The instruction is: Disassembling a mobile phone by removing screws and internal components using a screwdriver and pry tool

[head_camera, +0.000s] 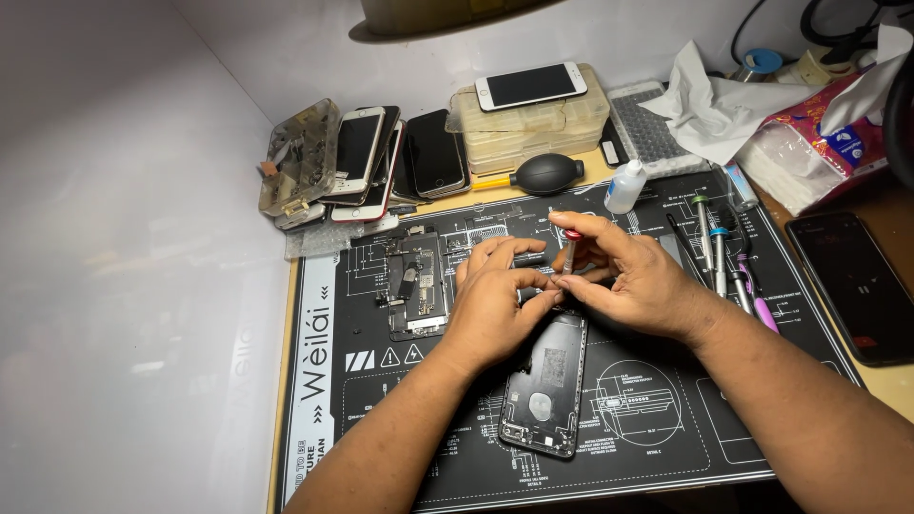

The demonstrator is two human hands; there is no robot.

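An opened black phone housing (547,385) lies on the black printed work mat (666,419) in front of me. My left hand (495,300) rests over its top end, fingers curled down on it. My right hand (624,271) holds a small screwdriver with a red cap (569,249) upright, its tip pointing down at the housing's top edge, hidden between my fingers. A removed phone part with circuit boards (417,286) lies on the mat just left of my left hand.
Several phones (381,157) lean at the back left by a clear parts box (300,157). Stacked plastic trays (528,124) carry a white phone. A black air blower (545,174), small white bottle (625,186), screwdrivers (719,252), tissues (724,109) and a dark phone (852,286) lie right.
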